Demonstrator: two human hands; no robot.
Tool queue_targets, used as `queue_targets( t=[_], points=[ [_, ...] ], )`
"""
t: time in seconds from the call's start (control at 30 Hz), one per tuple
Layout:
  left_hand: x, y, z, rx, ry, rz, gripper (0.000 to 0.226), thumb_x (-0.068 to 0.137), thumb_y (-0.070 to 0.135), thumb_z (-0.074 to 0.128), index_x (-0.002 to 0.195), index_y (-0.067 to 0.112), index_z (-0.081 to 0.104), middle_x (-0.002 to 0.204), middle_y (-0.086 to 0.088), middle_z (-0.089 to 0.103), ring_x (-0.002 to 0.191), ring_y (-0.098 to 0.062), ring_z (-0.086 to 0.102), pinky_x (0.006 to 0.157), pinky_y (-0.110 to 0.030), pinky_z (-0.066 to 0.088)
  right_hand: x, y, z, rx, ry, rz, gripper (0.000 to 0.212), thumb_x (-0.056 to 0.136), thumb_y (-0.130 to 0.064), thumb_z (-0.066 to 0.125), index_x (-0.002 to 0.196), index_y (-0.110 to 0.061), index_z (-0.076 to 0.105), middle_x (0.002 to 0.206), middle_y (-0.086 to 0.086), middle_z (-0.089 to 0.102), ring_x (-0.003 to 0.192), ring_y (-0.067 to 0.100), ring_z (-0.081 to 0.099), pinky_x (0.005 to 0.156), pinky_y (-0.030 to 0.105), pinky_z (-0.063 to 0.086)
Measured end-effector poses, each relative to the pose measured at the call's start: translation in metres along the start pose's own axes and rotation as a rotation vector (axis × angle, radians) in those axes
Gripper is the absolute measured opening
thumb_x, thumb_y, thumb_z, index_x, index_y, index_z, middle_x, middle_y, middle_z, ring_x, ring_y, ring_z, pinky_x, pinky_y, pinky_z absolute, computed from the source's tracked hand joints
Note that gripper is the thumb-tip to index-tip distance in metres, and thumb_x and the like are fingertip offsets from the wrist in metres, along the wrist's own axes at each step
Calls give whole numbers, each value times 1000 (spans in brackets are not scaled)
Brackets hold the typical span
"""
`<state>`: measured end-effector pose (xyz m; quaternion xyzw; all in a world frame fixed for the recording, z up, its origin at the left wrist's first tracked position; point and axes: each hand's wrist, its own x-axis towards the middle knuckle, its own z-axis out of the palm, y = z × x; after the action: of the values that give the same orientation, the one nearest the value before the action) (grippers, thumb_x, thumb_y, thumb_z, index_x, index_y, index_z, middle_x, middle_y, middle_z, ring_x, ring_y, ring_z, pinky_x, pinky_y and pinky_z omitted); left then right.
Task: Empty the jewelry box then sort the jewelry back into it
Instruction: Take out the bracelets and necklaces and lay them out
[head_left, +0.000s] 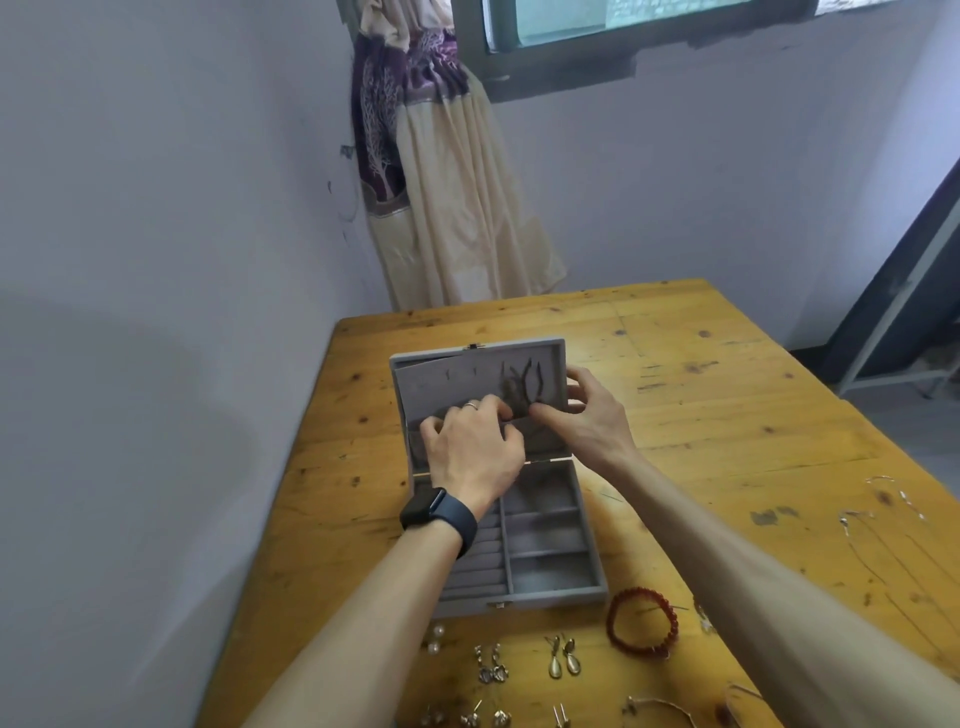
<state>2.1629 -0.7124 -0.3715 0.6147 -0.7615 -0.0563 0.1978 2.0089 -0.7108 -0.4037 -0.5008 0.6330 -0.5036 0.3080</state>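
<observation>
risk 1: the dark necklaces hung inside the lid could be tangled or snagged on their hooks if pulled off together (the cords lie close and some seem crossed).
risk 2: the lid could be pushed back, or the whole box dragged, if the cords are tugged hard.
risk 3: loose pieces at the table's near edge could be swept off by the forearms above them; the red bead bracelet lies just beside the right forearm.
left hand: fingers curled at the cords' lower ends; whether anything is pinched cannot be told.
right hand: the lid's right edge appears gripped, thumb on the inner face, fingers round the edge.
jewelry box: grey, open, lid upright, set near the left edge of the wooden table.
box base: ring rolls left, square compartments right; nothing is seen in them (the far-left part is hidden by the wrist).
lid contents: necklaces on the right half only; emptying is judged nearly done.
table: drop earrings and pearl earrings by the near edge, thin chains toward the right edge.
</observation>
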Motion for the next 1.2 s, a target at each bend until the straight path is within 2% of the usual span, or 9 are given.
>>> queue_targets(
  t=[0.1, 0.2, 0.3, 0.57, 0.7, 0.83, 0.97, 1.1, 1.2],
  points=[
    [1, -4, -3, 38, 61, -35, 23, 91, 37, 49, 109, 27, 59, 108, 6, 65, 106, -20, 56, 96, -41, 34, -3, -4, 4, -10, 19, 12, 52, 82, -35, 77, 128, -28, 54, 107, -9, 63, 95, 9, 63, 71, 15, 49],
    [3, -1, -5, 103, -25, -107, 30, 92, 44, 45, 111, 28, 62, 110, 4, 67, 111, -22, 54, 98, -43, 32, -4, -5, 10, -47, 41, 7, 53, 82, -33, 77, 127, -25, 51, 104, -8, 61, 97, 13, 62, 77, 19, 49],
    [5, 4, -6, 59, -125, -142, 34, 93, 45, 44, 111, 29, 69, 110, 2, 70, 111, -23, 55, 99, -42, 28, -4, -5, 13, -58, 52, 28, 54, 81, -31, 77, 127, -22, 51, 105, -5, 63, 97, 14, 61, 75, 19, 44],
    [-2, -5, -11, 60, -55, -83, 27, 92, 38, 47, 110, 33, 66, 110, 8, 69, 109, -19, 58, 101, -41, 31, -16, 2, -6, -40, -30, 45, 60, 79, -30, 77, 134, -27, 52, 118, -2, 68, 101, 13, 65, 84, 23, 54],
    [-5, -2, -19, 103, -40, -23, 27, 92, 38, 46, 111, 33, 65, 110, 7, 68, 107, -20, 57, 98, -41, 36, -37, 2, -25, -123, -14, 19, 57, 85, -27, 71, 139, -21, 52, 132, -3, 62, 112, 11, 60, 93, 24, 48],
    [-17, 8, -26, 74, -24, 63, 29, 93, 38, 48, 115, 34, 65, 111, 8, 68, 107, -19, 58, 95, -39, 41, -84, 1, -55, -185, 46, -85, 47, 90, -28, 67, 136, -26, 57, 134, -10, 61, 116, 6, 57, 100, 29, 50],
    [-52, 38, -23, -90, -58, 151, 26, 93, 36, 51, 114, 33, 66, 107, 10, 69, 102, -17, 62, 91, -39, 48, -153, 12, -98, -243, 153, -144, 38, 92, -25, 67, 129, -31, 61, 127, -19, 61, 117, -4, 52, 101, 26, 47],
    [-99, 80, -2, -273, -147, 212, 24, 94, 38, 53, 113, 33, 66, 109, 13, 69, 103, -12, 62, 92, -42, 51, -217, 36, -141, -325, 290, -90, 31, 92, -23, 69, 121, -32, 65, 119, -18, 64, 112, 3, 58, 92, 29, 51],
    [-131, 108, 25, -320, -273, 274, 25, 94, 38, 53, 115, 34, 65, 112, 14, 67, 108, -10, 58, 91, -36, 51, -252, 55, -169, -431, 384, -35, 31, 89, -17, 71, 117, -30, 66, 109, -16, 63, 99, 6, 58, 82, 30, 53]
  ],
)
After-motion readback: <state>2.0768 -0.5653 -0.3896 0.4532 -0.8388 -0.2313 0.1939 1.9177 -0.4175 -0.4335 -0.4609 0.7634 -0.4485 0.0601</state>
